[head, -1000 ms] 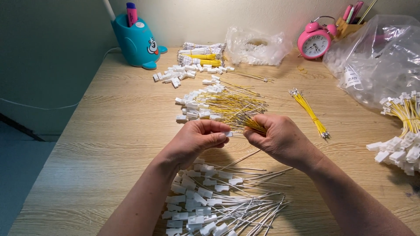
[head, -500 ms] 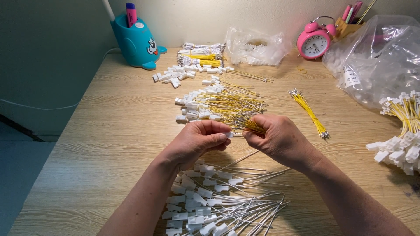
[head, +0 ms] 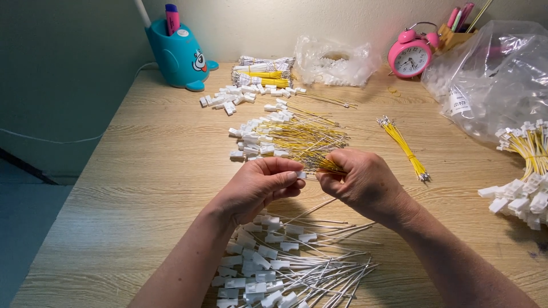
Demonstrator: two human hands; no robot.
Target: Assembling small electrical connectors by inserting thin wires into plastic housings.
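- Nearest, at the table's near edge, lies a heap of white wires with white plastic plugs, fanned out under the person's forearms, within easy reach.
- Just beyond it the two hands meet over the table's middle. The left hand pinches a small white plug at its fingertips.
- The right hand is clenched around a small bunch of yellow wires, their ends pointing toward the plug, as if for fitting.
- Behind the hands sits a pile of yellow wires with plugs; a loose yellow bundle lies to its right.
- At the right edge, more plugged yellow wires and a clear plastic bag.
- Along the far edge: a teal pen holder, another clear bag, a pink alarm clock.
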